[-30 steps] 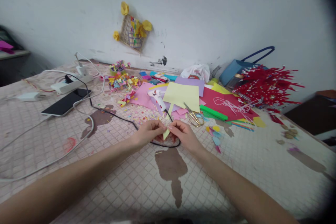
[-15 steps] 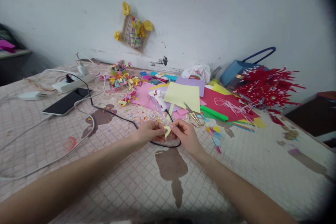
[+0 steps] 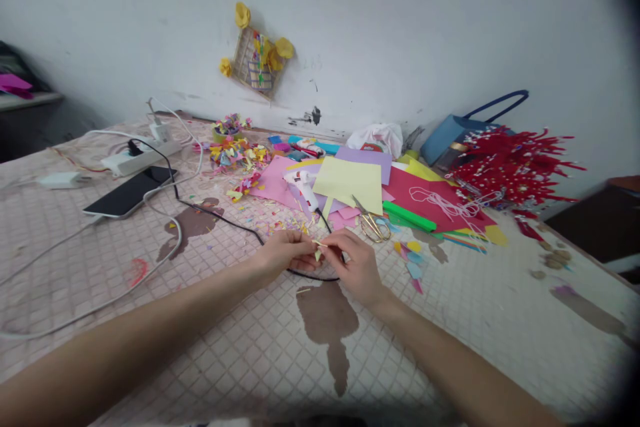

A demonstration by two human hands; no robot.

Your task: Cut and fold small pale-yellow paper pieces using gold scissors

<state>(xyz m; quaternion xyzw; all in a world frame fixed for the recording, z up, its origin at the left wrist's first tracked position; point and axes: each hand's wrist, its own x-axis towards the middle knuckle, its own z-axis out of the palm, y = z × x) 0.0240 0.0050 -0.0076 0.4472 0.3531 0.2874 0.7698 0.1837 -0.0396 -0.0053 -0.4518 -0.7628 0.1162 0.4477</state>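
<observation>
Between the fingertips of both hands is a small piece of pale yellow paper (image 3: 318, 253), partly hidden by the fingers. My left hand (image 3: 289, 251) pinches it from the left, and my right hand (image 3: 351, 260) grips it from the right. Just beyond the hands a white glue gun (image 3: 302, 188) lies on colored sheets, its black cord running down behind my right hand. Gold-handled scissors (image 3: 373, 221) rest to the right of the glue gun, close to a pale yellow sheet (image 3: 349, 181).
Small paper pieces (image 3: 414, 259) lie right of my right hand. A phone (image 3: 129, 191), a power strip (image 3: 143, 158) and loose cables occupy the left. Red fuzzy stems (image 3: 510, 167), a blue bag (image 3: 453, 137) and a green stick (image 3: 409, 215) are on the right.
The pale yellow paper piece has been turned or folded between my fingers, so less of its face shows. My right fingers have shifted slightly over it. Things on the table stay put.
</observation>
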